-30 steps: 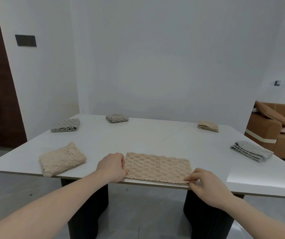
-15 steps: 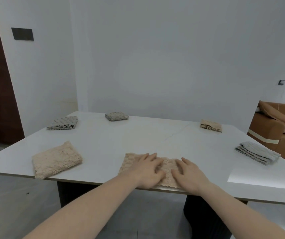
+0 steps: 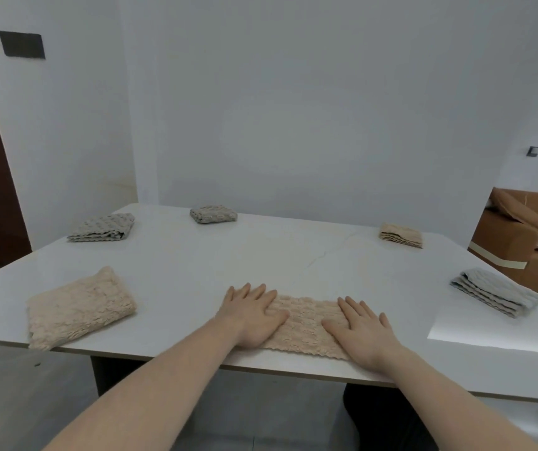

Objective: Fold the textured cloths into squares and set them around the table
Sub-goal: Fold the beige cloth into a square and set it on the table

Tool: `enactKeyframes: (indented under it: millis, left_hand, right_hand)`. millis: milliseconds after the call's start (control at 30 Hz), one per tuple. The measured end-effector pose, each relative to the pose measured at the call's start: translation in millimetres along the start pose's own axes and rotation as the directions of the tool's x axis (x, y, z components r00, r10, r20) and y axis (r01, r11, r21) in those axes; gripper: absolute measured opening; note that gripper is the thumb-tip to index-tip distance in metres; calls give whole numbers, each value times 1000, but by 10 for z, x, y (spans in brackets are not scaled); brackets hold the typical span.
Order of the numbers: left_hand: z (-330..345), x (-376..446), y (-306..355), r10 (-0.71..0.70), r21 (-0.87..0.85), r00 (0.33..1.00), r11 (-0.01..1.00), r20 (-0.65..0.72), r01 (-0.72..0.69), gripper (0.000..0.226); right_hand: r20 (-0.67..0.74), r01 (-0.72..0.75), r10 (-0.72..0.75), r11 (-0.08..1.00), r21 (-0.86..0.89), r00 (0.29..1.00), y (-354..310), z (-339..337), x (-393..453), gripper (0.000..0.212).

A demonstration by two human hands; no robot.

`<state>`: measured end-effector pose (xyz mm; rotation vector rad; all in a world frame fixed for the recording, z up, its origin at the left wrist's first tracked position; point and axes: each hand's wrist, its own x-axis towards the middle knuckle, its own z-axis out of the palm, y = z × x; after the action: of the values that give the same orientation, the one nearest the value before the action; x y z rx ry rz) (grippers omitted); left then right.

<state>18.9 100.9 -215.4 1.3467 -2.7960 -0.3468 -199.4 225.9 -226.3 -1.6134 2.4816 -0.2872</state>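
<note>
Lower centre of frame: a beige textured cloth [image 3: 303,323] lies flat on the white table [image 3: 228,265], close to its near edge, in a wide rectangular shape. The left hand [image 3: 251,317] rests palm down on the cloth's left end, fingers spread and extended. The right hand [image 3: 363,327] rests palm down on the cloth's right end, likewise flat with splayed fingers. Neither hand grips anything; the two are apart, with a bare strip of cloth between them.

Five folded cloths sit around the table. Lower left: a fluffy beige cloth [image 3: 77,309], its near corner at the table edge. Left of centre, farther back: a grey folded cloth [image 3: 103,227]. Centre, at the far edge: a small grey square [image 3: 213,214]. Right of centre, at the far edge: a small beige folded cloth [image 3: 401,235]. Right side: a pale grey folded cloth [image 3: 495,291], layers visible at its edge.

Far right of frame: a brown sofa [image 3: 518,245]. Upper left: a dark wall plate [image 3: 21,44] on the white wall.
</note>
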Motion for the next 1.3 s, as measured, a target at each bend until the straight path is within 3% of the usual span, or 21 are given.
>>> enactKeyframes:
  millis: [133, 233, 400, 467, 667, 800, 1067, 1300]
  left_hand:
    - [-16, -8, -332, -38, -50, 999, 998, -6, 38, 76]
    - [19, -50, -515, -32, -105, 997, 994, -67, 25, 71]
    - [82, -75, -578, -59, -277, 975, 961, -212, -2, 57]
    - [77, -86, -582, -59, -309, 969, 951, -240, -18, 54]
    - [45, -166, -580, -113, -487, 945, 872, -307, -54, 45]
    - [42, -180, -582, -125, -544, 940, 836, -319, -73, 29]
    - [63, -150, -620, -121, -588, 924, 799, -364, -127, 17]
    - [62, -115, -648, -137, -647, 915, 746, -379, -157, 16]
  right_hand:
    - [-25, -22, 24, 998, 55, 999, 39, -5, 39, 76]
    - [-154, -73, 97, 985, 156, 983, 27, 20, 22, 71]
    - [-221, -129, 207, 939, 320, 953, 27, -44, 9, 18]
    - [-215, -132, 234, 905, 404, 948, 15, -79, -3, 10]
    - [-288, -105, 354, 773, 626, 890, -31, -258, -53, 11]
    - [-234, -104, 374, 695, 712, 897, -185, -517, 20, 28]
    - [-86, -21, 188, 504, 864, 978, -857, -740, 132, 33]
    - [-34, -16, 94, 483, 876, 995, -1363, -427, 122, 31]
